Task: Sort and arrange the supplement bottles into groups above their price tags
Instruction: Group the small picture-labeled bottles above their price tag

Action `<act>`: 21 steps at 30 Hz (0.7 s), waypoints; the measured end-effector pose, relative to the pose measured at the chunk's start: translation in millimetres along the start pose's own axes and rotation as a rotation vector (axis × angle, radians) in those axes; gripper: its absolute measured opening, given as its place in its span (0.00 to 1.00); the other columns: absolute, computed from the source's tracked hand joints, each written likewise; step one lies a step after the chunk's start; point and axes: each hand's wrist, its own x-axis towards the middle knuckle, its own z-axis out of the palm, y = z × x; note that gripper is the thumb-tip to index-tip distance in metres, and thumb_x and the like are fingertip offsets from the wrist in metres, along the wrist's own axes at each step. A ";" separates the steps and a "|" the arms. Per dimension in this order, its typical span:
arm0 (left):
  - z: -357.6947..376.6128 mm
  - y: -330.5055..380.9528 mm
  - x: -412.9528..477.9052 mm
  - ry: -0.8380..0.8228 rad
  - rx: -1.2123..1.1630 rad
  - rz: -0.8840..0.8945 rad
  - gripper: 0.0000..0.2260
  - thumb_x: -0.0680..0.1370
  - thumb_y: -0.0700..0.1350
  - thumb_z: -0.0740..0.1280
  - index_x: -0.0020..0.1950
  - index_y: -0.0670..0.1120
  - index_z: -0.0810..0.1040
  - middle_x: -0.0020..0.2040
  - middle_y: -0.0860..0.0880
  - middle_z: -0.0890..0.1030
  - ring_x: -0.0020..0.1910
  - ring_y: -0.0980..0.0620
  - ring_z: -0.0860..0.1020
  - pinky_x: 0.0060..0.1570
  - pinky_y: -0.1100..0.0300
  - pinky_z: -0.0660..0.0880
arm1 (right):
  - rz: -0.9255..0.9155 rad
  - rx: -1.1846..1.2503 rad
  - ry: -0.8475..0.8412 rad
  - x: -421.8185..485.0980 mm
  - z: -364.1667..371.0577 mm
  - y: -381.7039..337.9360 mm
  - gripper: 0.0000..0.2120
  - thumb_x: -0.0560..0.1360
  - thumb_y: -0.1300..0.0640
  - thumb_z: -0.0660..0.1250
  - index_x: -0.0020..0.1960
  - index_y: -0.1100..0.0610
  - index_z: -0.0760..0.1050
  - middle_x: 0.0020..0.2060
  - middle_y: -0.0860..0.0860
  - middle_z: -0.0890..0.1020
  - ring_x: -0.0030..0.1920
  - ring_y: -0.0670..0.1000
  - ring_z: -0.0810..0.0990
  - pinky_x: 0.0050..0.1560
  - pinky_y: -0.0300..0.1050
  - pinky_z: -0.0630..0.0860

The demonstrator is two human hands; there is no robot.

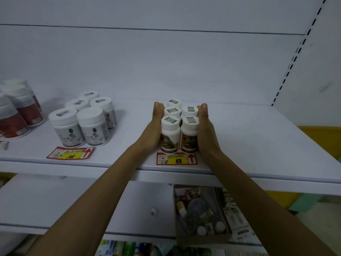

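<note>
Two bare forearms, nearest the camera, are extended up over the shelf point(239, 137) edge.

Well left of the hands: red-labelled bottles point(16, 111), partly cut off by the frame; count cannot be told.

Left of the hands, apart from them: grey-labelled bottles point(83, 119), five counted, white caps, grouped behind a red-and-yellow price tag marked 108 point(71, 153).

Left hand point(154, 126): flat, fingers extended, palm pressed against the left flank of the cluster.

Between the hands: orange-labelled bottles point(180, 124), five counted by their caps, upright, two at the front, two behind, one at the back. The cluster stands directly behind the price tag marked 88 point(176, 159), at the shelf's front lip.

Right hand point(204, 128): flat likewise, pressed against the right flank. Nothing is pinched; the group is squeezed between the two palms.

Step judged in hand: squaring the group above its tag. It is best done with even pressure from both sides, applied low on the bottle bodies so none is tipped, the front pair kept in line with the tag's edge and labels facing forward.

Below the hands, lower shelf: a cardboard box point(201, 213) of mixed small items; count not legible.
</note>
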 end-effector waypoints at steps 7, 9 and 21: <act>-9.2 10.7 -21.7 0.264 0.437 0.125 0.31 0.76 0.65 0.45 0.75 0.51 0.56 0.75 0.52 0.61 0.73 0.53 0.62 0.71 0.59 0.56 | -0.127 -0.133 0.175 -15.6 -13.0 -24.8 0.21 0.79 0.46 0.58 0.69 0.54 0.67 0.67 0.51 0.73 0.65 0.48 0.72 0.65 0.43 0.69; -16.9 16.9 -38.1 0.297 0.550 0.206 0.29 0.77 0.62 0.49 0.75 0.51 0.56 0.75 0.53 0.62 0.72 0.56 0.62 0.68 0.63 0.56 | -0.316 -0.239 0.219 -28.4 -13.4 -40.9 0.18 0.78 0.51 0.63 0.66 0.55 0.69 0.65 0.49 0.74 0.63 0.45 0.71 0.64 0.39 0.68; -139.0 5.0 -132.2 0.790 0.811 0.451 0.42 0.67 0.61 0.71 0.74 0.51 0.54 0.74 0.52 0.61 0.70 0.56 0.63 0.64 0.59 0.66 | -0.404 -0.261 -0.127 -99.4 109.6 -41.4 0.20 0.73 0.54 0.70 0.63 0.50 0.69 0.56 0.48 0.79 0.54 0.38 0.76 0.51 0.32 0.73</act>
